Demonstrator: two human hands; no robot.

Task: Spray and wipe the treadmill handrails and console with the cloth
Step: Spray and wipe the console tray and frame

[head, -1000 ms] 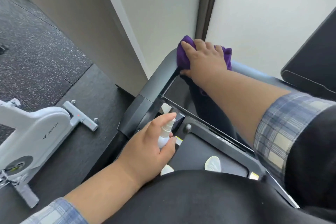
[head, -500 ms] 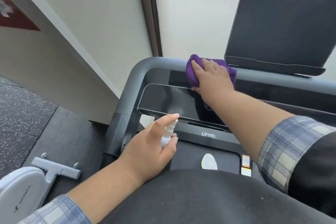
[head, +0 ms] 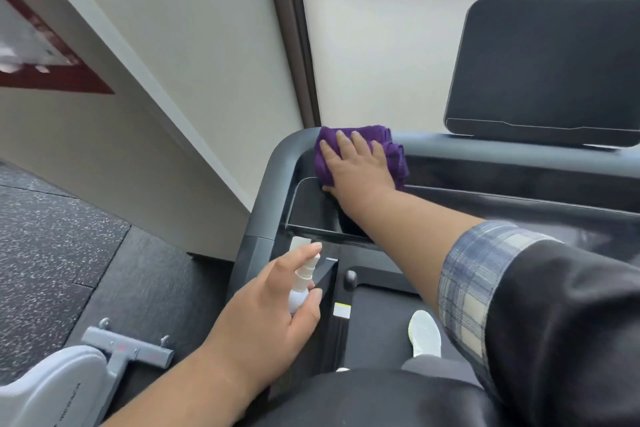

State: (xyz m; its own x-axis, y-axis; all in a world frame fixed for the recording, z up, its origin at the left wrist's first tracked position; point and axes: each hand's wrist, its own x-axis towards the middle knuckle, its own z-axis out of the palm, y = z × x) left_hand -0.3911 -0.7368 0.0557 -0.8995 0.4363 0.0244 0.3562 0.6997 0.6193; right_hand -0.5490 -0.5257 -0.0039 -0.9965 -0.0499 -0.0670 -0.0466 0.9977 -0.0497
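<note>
Right hand (head: 358, 168): fingers flat, pressing purple cloth (head: 363, 152) on the handrail (head: 485, 149) corner.
Left hand (head: 273, 302): wrapped around white spray bottle (head: 301, 288), forefinger atop nozzle.
Console (head: 547, 73): upright, right of cloth.

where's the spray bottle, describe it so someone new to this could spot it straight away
Start at the grey treadmill handrail curving round the left corner, then drop down. The left hand grips a small white spray bottle, index finger on its nozzle. It is the only white thing in a hand; the right hand presses a purple cloth.
</note>
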